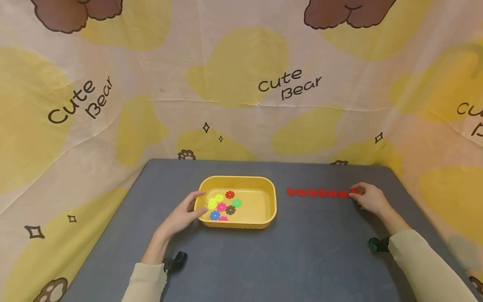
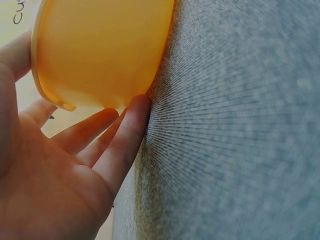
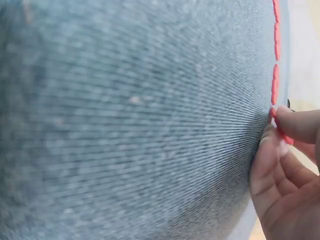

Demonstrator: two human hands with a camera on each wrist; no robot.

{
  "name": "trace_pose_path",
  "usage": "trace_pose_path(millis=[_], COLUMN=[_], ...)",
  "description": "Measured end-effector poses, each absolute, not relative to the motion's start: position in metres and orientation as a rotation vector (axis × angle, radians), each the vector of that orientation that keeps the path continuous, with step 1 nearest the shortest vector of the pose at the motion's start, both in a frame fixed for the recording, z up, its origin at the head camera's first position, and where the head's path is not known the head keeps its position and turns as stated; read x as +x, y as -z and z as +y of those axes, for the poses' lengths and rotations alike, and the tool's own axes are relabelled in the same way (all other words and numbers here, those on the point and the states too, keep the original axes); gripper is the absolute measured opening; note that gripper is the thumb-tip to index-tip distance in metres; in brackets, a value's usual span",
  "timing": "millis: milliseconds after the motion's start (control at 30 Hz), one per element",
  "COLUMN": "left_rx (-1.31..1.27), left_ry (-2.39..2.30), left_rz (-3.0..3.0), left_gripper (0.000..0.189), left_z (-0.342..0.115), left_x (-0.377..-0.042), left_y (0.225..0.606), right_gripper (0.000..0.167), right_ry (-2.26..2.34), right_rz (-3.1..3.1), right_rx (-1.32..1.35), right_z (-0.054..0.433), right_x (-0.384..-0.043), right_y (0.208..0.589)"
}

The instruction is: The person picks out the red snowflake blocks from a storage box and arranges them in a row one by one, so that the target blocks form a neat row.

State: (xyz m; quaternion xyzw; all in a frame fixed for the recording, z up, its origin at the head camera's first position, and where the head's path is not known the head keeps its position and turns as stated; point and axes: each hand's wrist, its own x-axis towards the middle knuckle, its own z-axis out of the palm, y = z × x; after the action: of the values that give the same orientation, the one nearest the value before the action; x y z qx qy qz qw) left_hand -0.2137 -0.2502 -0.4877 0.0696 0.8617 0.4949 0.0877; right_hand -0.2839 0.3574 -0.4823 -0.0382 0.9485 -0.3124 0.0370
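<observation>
On the table, a yellow plastic tub (image 1: 237,224) holds several toothed plastic discs, among them a green disc (image 1: 237,203), a blue disc (image 1: 215,215) and a red disc (image 1: 229,194). My left hand (image 1: 183,214) grips the tub's left end, with fingertips against its outer wall in the left wrist view. To the tub's right runs a row of red discs (image 1: 312,193) lying flat. At the right end of that row my right hand (image 1: 370,199) pinches another red disc (image 3: 283,134) between thumb and fingers, tilted in the right wrist view and partly hidden by the fingertips.
A dark grey-blue table (image 1: 271,264) lies beneath everything. Behind it and at both sides hangs a printed cloth (image 1: 234,67). Dark wrist-worn devices show below each hand, one near the left sleeve (image 1: 145,279).
</observation>
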Motion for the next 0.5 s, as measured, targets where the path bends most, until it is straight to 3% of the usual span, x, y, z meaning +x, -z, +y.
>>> trace_pose_path(millis=[500], left_rx=[0.185], left_ry=[-1.453], left_rz=[2.579], left_gripper=[0.065], left_z=[-0.250], left_x=[-0.213], left_y=[0.487], right_gripper=[0.032], right_ry=[0.833], right_rz=[3.039], right_rx=[-0.183], right_z=[0.347], right_x=[-0.286], right_y=[0.457])
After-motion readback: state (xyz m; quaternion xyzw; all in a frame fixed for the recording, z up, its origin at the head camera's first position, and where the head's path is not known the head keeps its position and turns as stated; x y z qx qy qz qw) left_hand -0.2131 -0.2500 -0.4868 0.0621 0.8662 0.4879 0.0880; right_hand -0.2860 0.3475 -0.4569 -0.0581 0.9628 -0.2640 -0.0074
